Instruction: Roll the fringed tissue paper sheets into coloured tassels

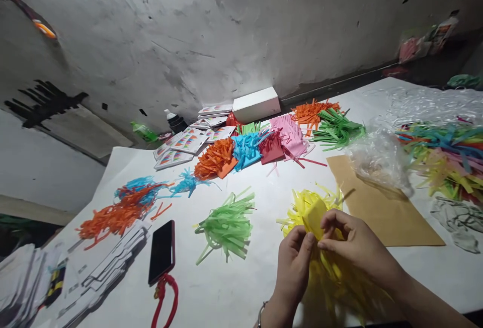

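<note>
Both of my hands meet at a yellow fringed paper tassel (315, 217) at the lower right of the table. My left hand (296, 262) has its thumb and fingers closed on the tassel's left side. My right hand (352, 240), thumb and finger pinched, grips it from the right. Strips hang blurred below the hands, and more yellow fringe spreads behind them. Fingers partly cover the pinched part. To the left, apart from my hands, lies a light green paper tassel (228, 225).
Orange (215, 157), blue (247, 149) and pink (289, 134) fringed paper lies along the back, near a white box (256, 104). A phone (162, 252) with a red strap lies left. Brown cardboard (392, 212), clear plastic (381, 154) and coloured strips (449, 152) are at right.
</note>
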A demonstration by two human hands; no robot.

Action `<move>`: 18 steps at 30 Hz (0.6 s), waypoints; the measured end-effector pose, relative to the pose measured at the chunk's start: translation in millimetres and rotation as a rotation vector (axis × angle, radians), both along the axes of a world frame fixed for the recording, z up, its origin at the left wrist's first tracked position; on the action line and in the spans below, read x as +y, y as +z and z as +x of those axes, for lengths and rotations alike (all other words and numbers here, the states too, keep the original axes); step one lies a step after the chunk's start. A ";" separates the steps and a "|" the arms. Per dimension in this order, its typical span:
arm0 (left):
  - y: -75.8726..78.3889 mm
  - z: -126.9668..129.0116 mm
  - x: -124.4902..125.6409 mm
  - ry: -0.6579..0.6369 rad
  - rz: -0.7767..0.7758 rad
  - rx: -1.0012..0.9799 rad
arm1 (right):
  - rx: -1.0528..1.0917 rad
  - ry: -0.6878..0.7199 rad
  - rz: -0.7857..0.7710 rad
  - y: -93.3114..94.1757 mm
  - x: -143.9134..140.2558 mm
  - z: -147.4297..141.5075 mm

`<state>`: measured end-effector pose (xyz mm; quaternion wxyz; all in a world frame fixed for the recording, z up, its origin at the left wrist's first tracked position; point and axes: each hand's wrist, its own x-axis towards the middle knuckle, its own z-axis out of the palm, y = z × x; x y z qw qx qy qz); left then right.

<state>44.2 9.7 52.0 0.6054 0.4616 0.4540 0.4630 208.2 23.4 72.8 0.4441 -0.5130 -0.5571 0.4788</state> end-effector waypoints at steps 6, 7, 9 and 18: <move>-3.5 -0.8 -1.1 0.017 -0.009 0.005 | -0.063 0.058 0.166 3.6 -0.5 7.2; -3.7 -1.0 -1.4 0.021 -0.009 0.012 | -0.139 0.070 0.282 4.6 -2.3 8.0; -3.3 -1.2 -2.0 0.030 -0.007 0.023 | -0.322 0.074 0.535 5.5 -6.5 8.5; -0.6 2.3 -4.9 0.049 0.012 0.032 | -0.717 -0.031 0.871 2.1 -22.8 -3.0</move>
